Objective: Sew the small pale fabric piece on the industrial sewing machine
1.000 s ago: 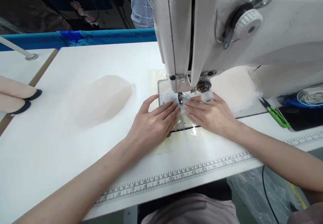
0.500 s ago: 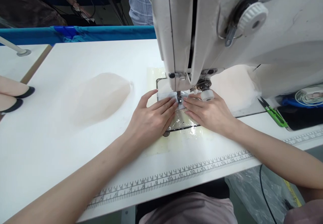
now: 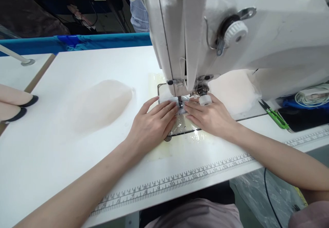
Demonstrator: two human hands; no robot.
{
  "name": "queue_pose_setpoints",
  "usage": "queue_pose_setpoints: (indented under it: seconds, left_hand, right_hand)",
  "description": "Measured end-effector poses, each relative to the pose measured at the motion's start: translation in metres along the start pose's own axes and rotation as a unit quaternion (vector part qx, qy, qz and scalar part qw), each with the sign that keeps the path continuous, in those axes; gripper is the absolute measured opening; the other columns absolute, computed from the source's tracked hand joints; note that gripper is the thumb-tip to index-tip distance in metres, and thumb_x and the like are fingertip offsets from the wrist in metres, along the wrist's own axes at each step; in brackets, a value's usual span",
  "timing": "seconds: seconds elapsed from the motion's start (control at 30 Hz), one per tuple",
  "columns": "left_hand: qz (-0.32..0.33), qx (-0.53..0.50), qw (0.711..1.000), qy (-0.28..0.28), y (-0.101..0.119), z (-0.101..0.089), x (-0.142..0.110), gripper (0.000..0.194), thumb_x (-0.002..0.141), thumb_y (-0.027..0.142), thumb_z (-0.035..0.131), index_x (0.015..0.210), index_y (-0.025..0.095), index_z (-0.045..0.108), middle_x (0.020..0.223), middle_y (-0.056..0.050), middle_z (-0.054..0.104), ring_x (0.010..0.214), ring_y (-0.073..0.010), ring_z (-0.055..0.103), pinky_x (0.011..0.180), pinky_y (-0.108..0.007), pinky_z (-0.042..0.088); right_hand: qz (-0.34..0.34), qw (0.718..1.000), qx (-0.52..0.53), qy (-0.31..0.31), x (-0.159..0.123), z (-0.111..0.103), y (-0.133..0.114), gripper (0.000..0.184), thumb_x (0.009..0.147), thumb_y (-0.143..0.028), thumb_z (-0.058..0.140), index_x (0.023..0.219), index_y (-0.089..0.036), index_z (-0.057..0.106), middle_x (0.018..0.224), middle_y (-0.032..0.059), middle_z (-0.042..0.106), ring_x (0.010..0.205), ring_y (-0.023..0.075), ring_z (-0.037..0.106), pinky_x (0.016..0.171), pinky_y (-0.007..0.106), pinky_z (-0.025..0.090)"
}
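Note:
A white sewing machine [image 3: 231, 33] stands on a white table [image 3: 51, 152]. Under its presser foot [image 3: 180, 103] lies a small white fabric piece [image 3: 168, 100]. My left hand [image 3: 151, 125] lies flat with its fingers stretched out, pressing the piece from the left. My right hand [image 3: 212, 116] lies flat on the right side, fingertips close to the foot. Both hands rest on the shiny needle plate [image 3: 183, 127]. How far the fabric reaches under my fingers is hidden.
A pale pink fabric heap [image 3: 102, 103] lies to the left, another one [image 3: 233, 87] behind the machine. Green thread snips [image 3: 275, 115] lie at the right. A ruler strip [image 3: 180, 181] runs along the front edge. Another person's hand [image 3: 12, 103] with dark nails rests at far left.
My hands stay pressed at the presser foot and have crept slightly toward it. The view has shifted a little.

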State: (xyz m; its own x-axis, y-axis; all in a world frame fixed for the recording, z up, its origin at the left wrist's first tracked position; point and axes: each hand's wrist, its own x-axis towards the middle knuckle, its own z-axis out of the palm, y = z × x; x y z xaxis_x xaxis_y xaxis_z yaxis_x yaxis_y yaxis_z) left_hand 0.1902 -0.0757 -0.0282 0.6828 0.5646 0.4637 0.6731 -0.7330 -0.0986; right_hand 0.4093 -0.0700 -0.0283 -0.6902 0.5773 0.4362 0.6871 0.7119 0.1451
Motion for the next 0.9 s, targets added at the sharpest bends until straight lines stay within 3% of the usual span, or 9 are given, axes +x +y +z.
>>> queue_pose_setpoints:
  seconds: [0.13, 0.2, 0.3, 0.37, 0.43, 0.53, 0.63, 0.73, 0.9]
  left_hand:
    - [-0.046, 0.013, 0.998, -0.04, 0.0, -0.002, -0.001, 0.045, 0.097, 0.04, 0.044, 0.13, 0.01, 0.054, 0.132, -0.014, 0.059, 0.123, -0.0274, 0.055, 0.109, -0.049, 0.038]
    - [-0.043, 0.041, 0.997, -0.038, 0.0, -0.007, -0.002, 0.047, 0.096, 0.045, 0.045, 0.128, 0.012, 0.055, 0.127, -0.014, 0.062, 0.115, -0.0295, 0.061, 0.102, -0.05, 0.042]
    - [-0.022, 0.09, 0.996, 0.018, 0.001, -0.015, -0.003, 0.023, 0.093, 0.037, 0.054, 0.101, 0.019, 0.066, 0.086, -0.005, 0.074, 0.072, -0.0228, 0.069, 0.077, -0.043, 0.048]
    - [-0.016, 0.089, 0.995, 0.044, 0.0, -0.019, -0.002, 0.012, 0.091, 0.027, 0.055, 0.089, 0.022, 0.066, 0.07, 0.0, 0.071, 0.06, -0.019, 0.065, 0.069, -0.04, 0.046]
    - [-0.009, 0.049, 0.998, 0.046, -0.001, -0.019, 0.0, 0.012, 0.091, 0.019, 0.054, 0.096, 0.023, 0.065, 0.085, -0.001, 0.074, 0.077, -0.0204, 0.069, 0.077, -0.04, 0.046]
    - [-0.001, -0.029, 0.999, 0.023, -0.003, -0.015, 0.001, 0.025, 0.091, 0.012, 0.051, 0.112, 0.021, 0.061, 0.113, -0.005, 0.071, 0.104, -0.021, 0.066, 0.097, -0.043, 0.042]
    - [-0.02, -0.092, 0.996, -0.005, -0.001, -0.013, 0.001, 0.024, 0.093, 0.017, 0.049, 0.114, 0.02, 0.062, 0.109, -0.004, 0.072, 0.099, -0.0198, 0.067, 0.101, -0.045, 0.04]
    - [-0.04, -0.128, 0.991, -0.028, 0.001, -0.014, 0.001, 0.026, 0.095, 0.023, 0.046, 0.113, 0.018, 0.064, 0.104, -0.006, 0.071, 0.091, -0.0201, 0.065, 0.093, -0.045, 0.043]
    - [-0.025, -0.106, 0.992, -0.057, 0.004, -0.012, -0.001, 0.029, 0.095, 0.029, 0.048, 0.116, 0.019, 0.066, 0.12, -0.009, 0.066, 0.101, -0.025, 0.06, 0.085, -0.043, 0.047]
  right_hand:
    - [-0.001, 1.0, 0.013, 0.009, 0.0, 0.0, 0.003, 0.027, 0.096, -0.022, 0.048, 0.109, -0.014, 0.07, 0.111, 0.006, 0.072, 0.105, 0.0211, 0.063, 0.102, 0.043, 0.039]
    - [-0.004, 1.0, 0.021, 0.011, -0.001, -0.002, 0.004, 0.026, 0.092, -0.013, 0.049, 0.109, -0.013, 0.069, 0.111, 0.0078, 0.072, 0.107, 0.022, 0.062, 0.103, 0.044, 0.039]
    - [-0.006, 0.999, 0.013, 0.044, -0.001, -0.005, 0.002, 0.031, 0.087, -0.001, 0.047, 0.101, -0.015, 0.071, 0.108, 0.0054, 0.073, 0.102, 0.0205, 0.063, 0.1, 0.043, 0.041]
    - [-0.01, 0.997, 0.013, 0.076, -0.001, -0.007, -0.002, 0.033, 0.087, 0.001, 0.045, 0.094, -0.017, 0.071, 0.102, 0.0025, 0.074, 0.092, 0.0181, 0.065, 0.093, 0.039, 0.045]
    - [-0.021, 0.995, 0.038, 0.093, -0.002, -0.008, -0.008, 0.033, 0.088, 0.001, 0.043, 0.093, -0.017, 0.071, 0.099, 0.0018, 0.075, 0.087, 0.0163, 0.065, 0.085, 0.035, 0.048]
    - [-0.031, 0.993, 0.081, 0.078, -0.002, -0.008, -0.017, 0.034, 0.09, 0.0, 0.039, 0.103, -0.013, 0.068, 0.108, 0.0055, 0.072, 0.099, 0.0174, 0.064, 0.085, 0.031, 0.051]
    - [-0.016, 0.996, 0.085, 0.025, -0.002, -0.007, -0.021, 0.031, 0.089, -0.001, 0.039, 0.103, -0.009, 0.066, 0.107, 0.0093, 0.07, 0.1, 0.0205, 0.063, 0.085, 0.032, 0.052]
    - [0.021, 0.998, 0.061, -0.024, -0.002, -0.008, -0.019, 0.03, 0.085, 0.001, 0.041, 0.097, -0.009, 0.066, 0.103, 0.0105, 0.069, 0.088, 0.0203, 0.063, 0.066, 0.029, 0.053]
    - [0.052, 0.997, 0.046, -0.043, -0.004, -0.005, -0.014, 0.033, 0.086, -0.001, 0.04, 0.109, -0.009, 0.061, 0.118, 0.0116, 0.067, 0.097, 0.0206, 0.062, 0.056, 0.029, 0.049]
